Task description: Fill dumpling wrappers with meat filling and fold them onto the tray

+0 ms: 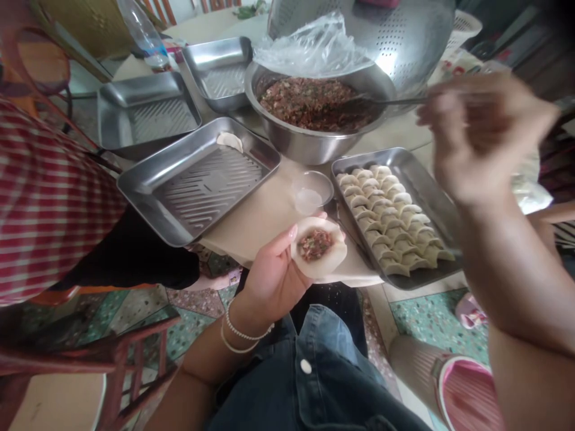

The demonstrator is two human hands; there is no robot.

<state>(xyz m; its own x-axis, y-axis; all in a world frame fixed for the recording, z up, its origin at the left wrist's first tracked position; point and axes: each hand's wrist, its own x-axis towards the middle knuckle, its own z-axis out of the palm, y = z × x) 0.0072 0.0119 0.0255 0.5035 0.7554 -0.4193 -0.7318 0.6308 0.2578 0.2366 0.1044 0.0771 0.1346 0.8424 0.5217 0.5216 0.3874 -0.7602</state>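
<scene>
On the fingers of my left hand (281, 269) lies a round dumpling wrapper (336, 258), held at its edge by the thumb. A mound of minced meat filling (315, 244) sits in its middle. My right hand (476, 131), blurred, is closed around the thin metal handle (399, 102) of a utensil. Its far end is sunk in the meat filling of a large steel bowl (309, 143), so its kind is hidden. Just beyond my left hand stands a small clear bowl (317, 187) with a little liquid.
Rows of folded dumplings (386, 215) fill much of the right tray (404, 281). One dumpling (230, 142) lies in the left tray (197, 197). Further trays (148, 111), a plastic bag (314, 51) and a large colander (413, 36) stand behind. A person in a checked shirt (54, 203) is at left.
</scene>
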